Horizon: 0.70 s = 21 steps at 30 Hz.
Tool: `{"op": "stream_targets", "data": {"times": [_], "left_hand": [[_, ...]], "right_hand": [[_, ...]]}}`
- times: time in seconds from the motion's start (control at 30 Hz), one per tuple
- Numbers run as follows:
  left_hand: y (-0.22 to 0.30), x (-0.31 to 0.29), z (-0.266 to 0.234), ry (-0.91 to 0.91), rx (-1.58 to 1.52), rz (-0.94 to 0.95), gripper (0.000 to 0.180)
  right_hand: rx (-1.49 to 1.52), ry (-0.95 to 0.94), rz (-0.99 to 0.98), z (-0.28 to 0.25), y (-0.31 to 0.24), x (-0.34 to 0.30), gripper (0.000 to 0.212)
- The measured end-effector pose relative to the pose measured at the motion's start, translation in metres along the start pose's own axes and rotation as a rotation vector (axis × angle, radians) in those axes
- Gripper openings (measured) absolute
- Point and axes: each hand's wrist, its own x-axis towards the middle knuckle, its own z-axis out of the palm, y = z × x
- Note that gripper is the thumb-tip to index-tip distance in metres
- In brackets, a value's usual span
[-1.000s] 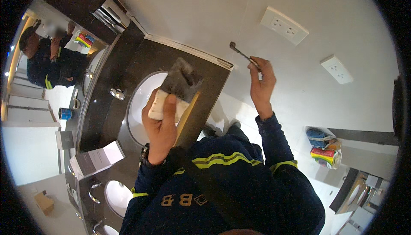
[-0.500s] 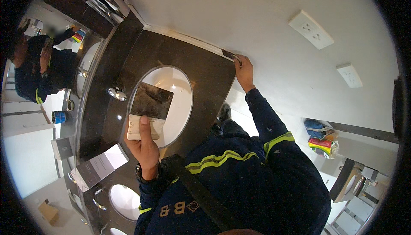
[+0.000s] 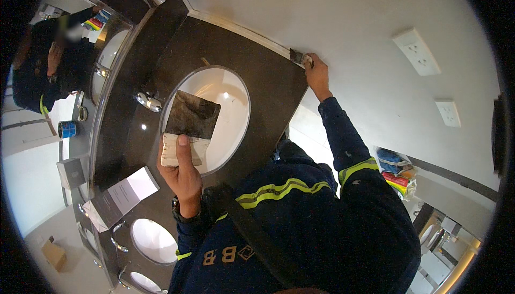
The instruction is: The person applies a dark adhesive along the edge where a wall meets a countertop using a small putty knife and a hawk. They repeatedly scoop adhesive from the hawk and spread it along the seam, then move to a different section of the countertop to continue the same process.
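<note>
In the head view, the left hand [image 3: 182, 173] grips a dirty rectangular trowel board [image 3: 189, 122] by its pale lower end, thumb pressed on top, holding it over the white oval basin [image 3: 228, 106] set in the dark countertop [image 3: 268, 74]. The right hand [image 3: 317, 74] is closed around a small scraper [image 3: 298, 57], its blade at the seam where the countertop meets the white wall [image 3: 348, 20]. A white rectangular box [image 3: 120, 198] lies on the countertop's left end. Two white socket plates [image 3: 417, 51] sit on the wall; a bundle of colourful packages [image 3: 396, 172] lies lower right.
</note>
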Motion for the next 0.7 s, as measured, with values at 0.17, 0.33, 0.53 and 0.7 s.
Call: {"op": "stream_targets", "data": {"times": [0.17,0.33,0.53,0.7], "left_hand": [[0.0,0.001,0.002,0.003,-0.005,-0.021,0.017],[0.001,0.001,0.004,-0.011,0.006,-0.003,0.018],[0.0,0.001,0.01,-0.024,0.016,0.0,0.018],[0.001,-0.001,0.012,-0.046,0.027,-0.019,0.019]], "right_hand": [[0.043,-0.038,0.057,0.0,-0.001,0.007,0.025],[0.064,0.036,0.014,0.01,0.006,0.003,0.025],[0.371,0.024,0.245,0.019,0.004,-0.006,0.023],[0.355,0.021,0.319,0.027,0.015,-0.008,0.021]]}}
